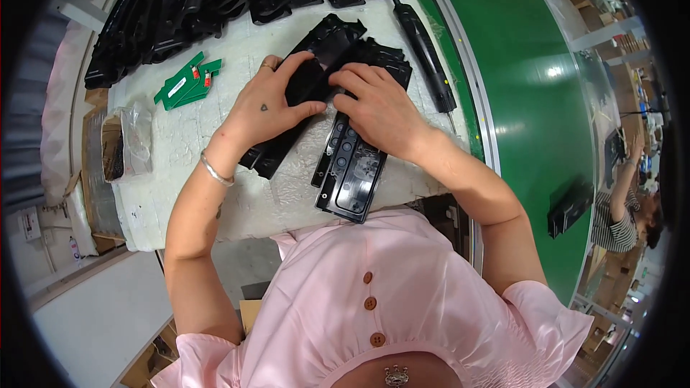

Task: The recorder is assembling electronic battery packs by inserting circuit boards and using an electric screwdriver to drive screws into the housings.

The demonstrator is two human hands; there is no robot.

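Observation:
Two long black plastic housings lie side by side at a slant on the pale work surface. Around the left housing (pixel 272 152), my left hand (pixel 269 100) is closed, its fingers on the far side and its thumb across the near edge. My right hand (pixel 381 108) rests over the right housing (pixel 357 181), which shows its hollow inside and a row of round recesses. The fingers of that hand are bent, their tips meeting where the two housings come together; whatever they pinch is hidden. A black electric screwdriver (pixel 424 54) lies to the right of them.
Rows of black housings (pixel 215 0) fill the far edge. Green cards with small red parts (pixel 190 85) lie at left, near a plastic-lined box (pixel 128 142). Along the right runs a green conveyor belt (pixel 528 100) carrying a black part (pixel 571 207); another person (pixel 619 208) is beyond it.

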